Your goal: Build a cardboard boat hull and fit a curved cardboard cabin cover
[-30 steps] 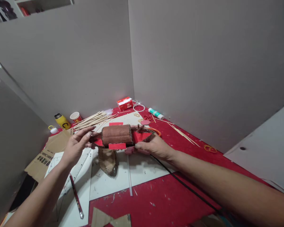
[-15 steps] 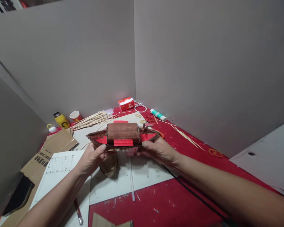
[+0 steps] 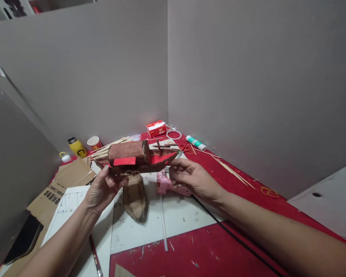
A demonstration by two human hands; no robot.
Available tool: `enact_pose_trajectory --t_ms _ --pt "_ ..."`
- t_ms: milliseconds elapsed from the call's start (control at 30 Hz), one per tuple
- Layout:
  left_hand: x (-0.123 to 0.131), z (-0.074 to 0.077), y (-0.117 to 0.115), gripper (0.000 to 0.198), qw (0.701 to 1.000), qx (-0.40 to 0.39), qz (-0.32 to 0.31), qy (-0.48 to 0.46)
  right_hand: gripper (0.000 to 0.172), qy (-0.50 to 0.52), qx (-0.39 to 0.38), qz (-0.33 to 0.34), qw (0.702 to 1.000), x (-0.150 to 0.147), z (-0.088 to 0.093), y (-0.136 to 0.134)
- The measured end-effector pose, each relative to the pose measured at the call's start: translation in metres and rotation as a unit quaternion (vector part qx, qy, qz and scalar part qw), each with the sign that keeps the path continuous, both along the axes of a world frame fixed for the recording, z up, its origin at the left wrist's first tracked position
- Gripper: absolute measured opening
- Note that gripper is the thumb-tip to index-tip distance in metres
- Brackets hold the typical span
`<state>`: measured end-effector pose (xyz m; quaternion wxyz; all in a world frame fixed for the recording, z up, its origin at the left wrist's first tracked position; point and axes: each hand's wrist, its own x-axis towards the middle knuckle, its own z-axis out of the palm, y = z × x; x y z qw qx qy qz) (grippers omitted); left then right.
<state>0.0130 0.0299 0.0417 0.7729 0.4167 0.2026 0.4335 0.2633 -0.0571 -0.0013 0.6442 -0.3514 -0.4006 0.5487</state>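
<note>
Boat: cardboard model boat (image 3: 138, 156), raised between both hands.
Left hand (image 3: 102, 188): closed around the hull from below.
Right hand (image 3: 194, 179): fingers curled just under the bow; can't tell if it grips.
Handling: probably light, stiff and fragile, with glued bits; best held under the hull.
Under right hand: pink glue gun (image 3: 164, 186).

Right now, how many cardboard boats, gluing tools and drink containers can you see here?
Cardboard boats: 2, the model boat in the left hand and a bare hull lying on the table.
Gluing tools: 2, pink glue gun and green-and-white tube.
Drink containers: 2, yellow bottle and paper cup.
Total: 6.
</note>
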Motion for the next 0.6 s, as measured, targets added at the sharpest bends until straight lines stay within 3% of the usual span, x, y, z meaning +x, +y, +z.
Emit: enact_pose_trajectory --t_ms 267,500,600 --pt "0.005 -0.005 0.004 0.035 0.999 -0.033 0.033 0.005 0.024 0.006 -0.008 0.003 1.000 0.002 0.004 -0.006" --pt "0.008 -0.015 -0.003 0.042 0.999 -0.025 0.011 0.043 0.052 0.011 -0.010 0.081 0.997 -0.004 0.004 -0.005" --pt "0.013 -0.020 -0.011 0.039 0.998 -0.027 0.000 0.056 0.051 0.010 -0.013 0.097 0.995 -0.006 0.002 -0.006"
